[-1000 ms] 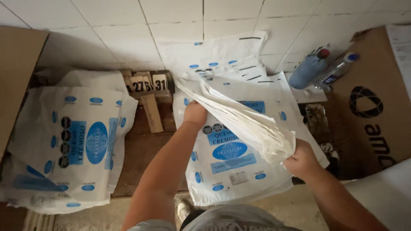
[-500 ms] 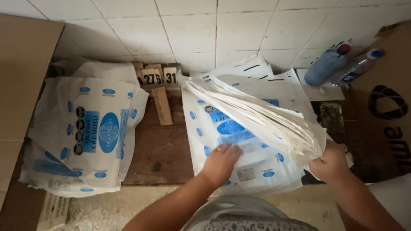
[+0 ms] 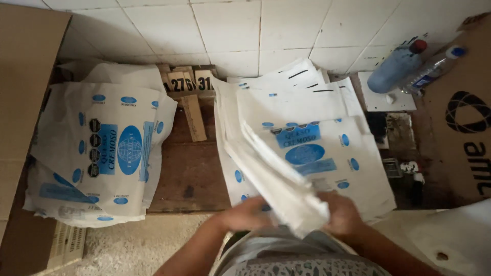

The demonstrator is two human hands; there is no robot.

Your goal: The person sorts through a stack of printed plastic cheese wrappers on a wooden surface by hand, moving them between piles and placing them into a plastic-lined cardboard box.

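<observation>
Where the view begins at far left, a brown cardboard box (image 3: 23, 117) stands beside a stack of white bags with blue print (image 3: 102, 153), lying flat on the wooden tabletop (image 3: 186, 179). Small wooden number blocks (image 3: 186, 82) rest against the tiled wall (image 3: 255, 30). At centre, my left hand (image 3: 245, 214) and right hand (image 3: 342, 214) grip the near edge of a lifted sheaf of bags (image 3: 276, 179), fingers curled and pinching the gathered layers from either side; individual fingertips are hidden by the material. This sheaf rises from the second pile of bags (image 3: 327, 153) on the tabletop, just ahead of me. Judged by its sag and fanning, the material is thin, light, limp and probably slick, so a firm pinch across the whole edge suits it best. At right lie two plastic bottles (image 3: 409, 66) and another printed cardboard box (image 3: 465, 128).
</observation>
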